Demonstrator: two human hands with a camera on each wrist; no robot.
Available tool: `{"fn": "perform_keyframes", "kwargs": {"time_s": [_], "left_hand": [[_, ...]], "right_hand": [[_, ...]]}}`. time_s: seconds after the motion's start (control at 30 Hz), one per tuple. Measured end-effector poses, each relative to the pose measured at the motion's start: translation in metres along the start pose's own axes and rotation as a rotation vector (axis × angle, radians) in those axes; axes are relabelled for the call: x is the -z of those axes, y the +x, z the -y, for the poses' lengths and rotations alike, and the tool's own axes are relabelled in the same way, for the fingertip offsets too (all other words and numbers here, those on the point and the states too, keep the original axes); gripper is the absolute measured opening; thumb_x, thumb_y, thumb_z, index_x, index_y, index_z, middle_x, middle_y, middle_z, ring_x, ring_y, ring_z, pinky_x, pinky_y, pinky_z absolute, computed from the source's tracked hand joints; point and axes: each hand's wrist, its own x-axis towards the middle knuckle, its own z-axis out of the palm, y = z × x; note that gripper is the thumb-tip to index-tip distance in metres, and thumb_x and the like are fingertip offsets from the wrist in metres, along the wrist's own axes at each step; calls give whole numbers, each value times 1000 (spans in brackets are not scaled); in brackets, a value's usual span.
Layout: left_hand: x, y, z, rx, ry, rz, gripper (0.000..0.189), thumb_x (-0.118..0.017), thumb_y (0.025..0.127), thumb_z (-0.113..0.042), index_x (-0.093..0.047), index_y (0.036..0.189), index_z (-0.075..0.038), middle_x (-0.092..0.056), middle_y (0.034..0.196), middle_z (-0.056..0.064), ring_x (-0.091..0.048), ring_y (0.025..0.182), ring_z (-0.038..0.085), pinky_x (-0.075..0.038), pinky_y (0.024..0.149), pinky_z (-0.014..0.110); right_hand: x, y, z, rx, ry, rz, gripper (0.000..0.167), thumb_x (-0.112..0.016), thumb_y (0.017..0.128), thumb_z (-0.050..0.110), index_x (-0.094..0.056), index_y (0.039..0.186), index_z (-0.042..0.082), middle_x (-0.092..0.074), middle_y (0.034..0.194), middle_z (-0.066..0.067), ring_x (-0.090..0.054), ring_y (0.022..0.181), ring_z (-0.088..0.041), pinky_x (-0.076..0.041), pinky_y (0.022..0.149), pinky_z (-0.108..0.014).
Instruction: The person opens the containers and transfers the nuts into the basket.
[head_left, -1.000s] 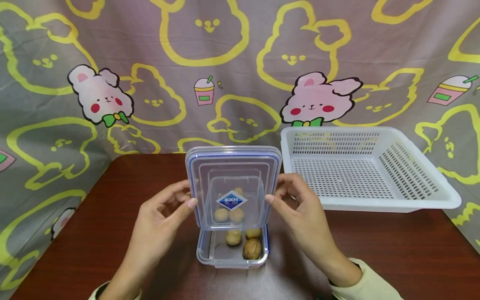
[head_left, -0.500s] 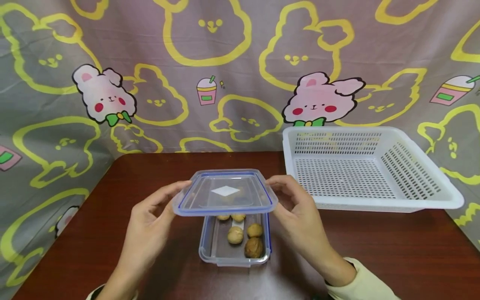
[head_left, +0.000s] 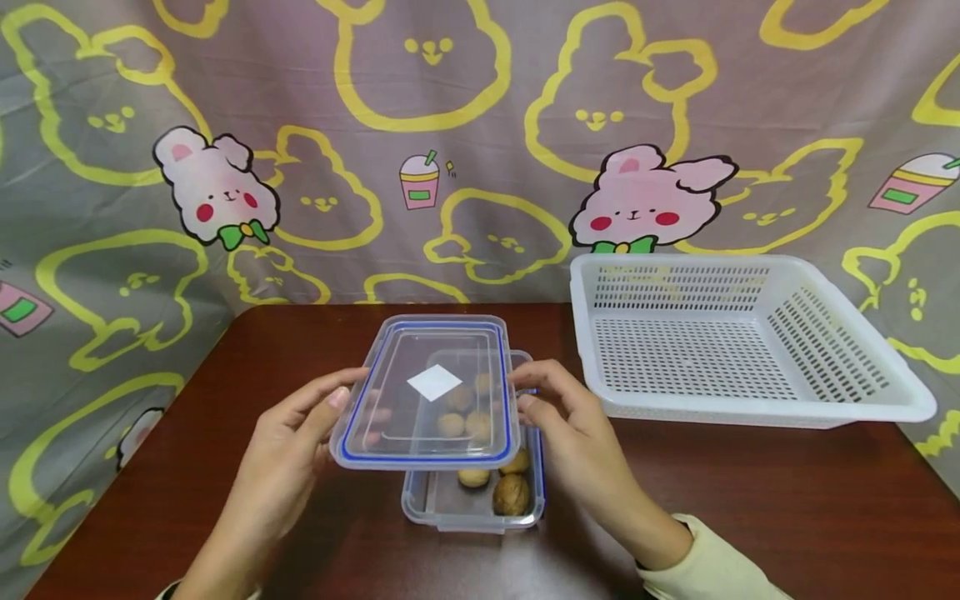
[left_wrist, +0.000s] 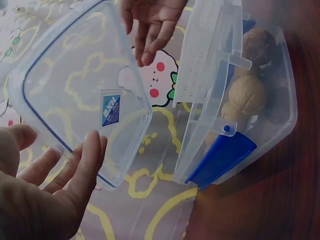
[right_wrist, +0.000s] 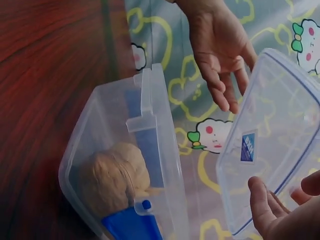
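Both hands hold a clear plastic lid (head_left: 420,350) with a blue seal, seal side up and tilted above a clear food box (head_left: 450,518). My left hand (head_left: 281,450) has its fingers under the lid's left edge, with the thumb beside that edge. My right hand (head_left: 581,450) pinches the right edge between thumb and fingers. Several walnuts (head_left: 512,495) lie in the box, some seen through the lid. In the left wrist view, a blue latch (left_wrist: 220,160) hangs on the box's side. The lid's logo sticker (right_wrist: 248,147) shows in the right wrist view.
A white perforated plastic basket (head_left: 757,408) stands at the back right of the dark red wooden table (head_left: 750,500). A patterned cloth (head_left: 480,150) with cartoon rabbits hangs behind and to the left.
The lid has swung from upright, logo facing me, to lying tilted with its sealed inner face up. It has moved slightly left, and both hands have moved with it.
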Motion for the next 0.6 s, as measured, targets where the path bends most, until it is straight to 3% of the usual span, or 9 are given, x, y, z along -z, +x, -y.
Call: {"fn": "perform_keyframes", "kwargs": {"time_s": [0.23,0.43,0.6], "left_hand": [[16,2,10,26,-10,94,39,-57,108,-12,-57,147,-7,-74,118,4,-78,97,23,-64,79,39],[31,6,16,29,-49,142,55,-56,107,-4,-41,159,-12,-76,121,3,-76,100,19,-64,77,38],[51,8,22,67,-25,171,52,-52,110,-8,-41,161,-13,-75,126,1,-77,101,21,-64,79,38]], "right_hand": [[-8,4,-3,-137,101,41,21,-58,99,-1,-63,120,1,-65,116,-16,-66,98,-17,-58,89,-30],[-17,8,-3,-301,296,73,53,-58,92,-6,-45,142,2,-63,108,-11,-63,87,-14,-56,78,-27],[-30,12,-4,-350,355,109,64,-60,92,-6,-41,152,4,-62,109,-11,-66,86,-13,-62,72,-34]]}}
